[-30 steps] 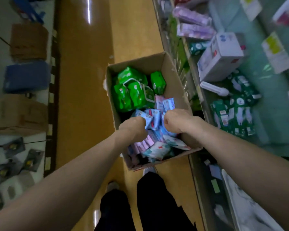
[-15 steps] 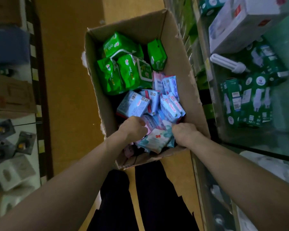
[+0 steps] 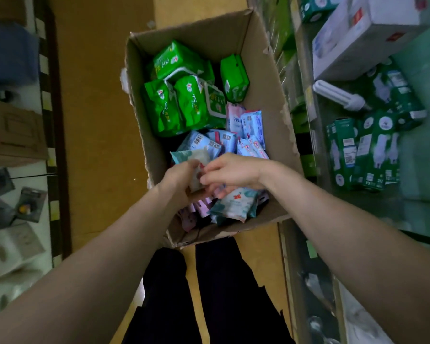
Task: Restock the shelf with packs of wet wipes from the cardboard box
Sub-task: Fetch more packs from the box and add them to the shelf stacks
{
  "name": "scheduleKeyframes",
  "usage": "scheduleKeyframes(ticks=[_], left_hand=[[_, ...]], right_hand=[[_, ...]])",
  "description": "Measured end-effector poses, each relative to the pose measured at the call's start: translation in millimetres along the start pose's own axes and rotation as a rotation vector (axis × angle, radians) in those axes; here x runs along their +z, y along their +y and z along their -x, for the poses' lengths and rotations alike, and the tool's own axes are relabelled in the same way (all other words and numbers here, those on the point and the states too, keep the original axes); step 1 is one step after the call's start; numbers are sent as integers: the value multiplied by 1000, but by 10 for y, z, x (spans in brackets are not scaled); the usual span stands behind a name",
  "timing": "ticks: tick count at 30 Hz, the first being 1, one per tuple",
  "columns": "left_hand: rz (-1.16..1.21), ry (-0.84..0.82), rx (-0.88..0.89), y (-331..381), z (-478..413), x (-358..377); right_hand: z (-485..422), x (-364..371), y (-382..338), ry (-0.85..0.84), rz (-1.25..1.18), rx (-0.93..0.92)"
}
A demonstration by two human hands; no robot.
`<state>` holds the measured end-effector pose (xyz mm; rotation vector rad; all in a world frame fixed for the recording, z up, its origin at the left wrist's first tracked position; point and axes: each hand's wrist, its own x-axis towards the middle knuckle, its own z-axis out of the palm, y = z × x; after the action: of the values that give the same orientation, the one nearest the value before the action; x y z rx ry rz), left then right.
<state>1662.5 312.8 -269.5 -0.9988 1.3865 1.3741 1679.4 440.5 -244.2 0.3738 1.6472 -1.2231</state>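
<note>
Head view: over the near end of the cardboard box (image 3: pixel 267 100), a teal pack of wet wipes (image 3: pixel 191 156) is gripped by the left hand (image 3: pixel 180 178) and pinched at its edge by the right hand (image 3: pixel 233 171), with blue packs (image 3: pixel 248 135) and green packs (image 3: pixel 181 103) heaped beyond, the shelf (image 3: pixel 422 155) alongside.

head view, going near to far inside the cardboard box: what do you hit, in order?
Near wall of the cardboard box → white-and-teal floral pack → left hand and right hand, side by side, both holding a teal pack → blue packs → green packs → its far wall.
</note>
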Motion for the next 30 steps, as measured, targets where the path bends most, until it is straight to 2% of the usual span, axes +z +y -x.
scheduleKeyframes(ticks=[1, 2, 4, 5, 7, 9, 13, 18, 22, 25, 30], left_hand=[[-26, 67, 18, -11, -21, -33], [-69, 123, 41, -20, -37, -61], [-131, 158, 68, -45, -49, -87], [-147, 154, 74, -65, -46, -90], [-175, 141, 73, -109, -44, -93], [-196, 135, 76, -148, -48, -96], [-233, 147, 102, -174, -35, -84], [-268, 159, 132, -127, 49, -56], [-274, 184, 172, -24, 210, -57], [-258, 176, 210, 85, 364, -81], [-224, 176, 300, 351, 736, -182]], right_hand=[[-5, -4, 76, 41, 75, 40], [-20, -26, 176, 115, 266, 106], [-26, -20, 401, 217, 639, 307], [-43, 12, 507, 215, 692, 403], [-100, 96, 668, 193, 665, 503], [-188, 128, 740, 225, 621, 521], [-308, 111, 815, 254, 360, 535], [-216, 31, 720, 332, -111, 405], [-4, -205, 489, 368, -101, 247], [203, -355, 264, 430, -145, 76], [482, -492, -253, 565, -77, -181]])
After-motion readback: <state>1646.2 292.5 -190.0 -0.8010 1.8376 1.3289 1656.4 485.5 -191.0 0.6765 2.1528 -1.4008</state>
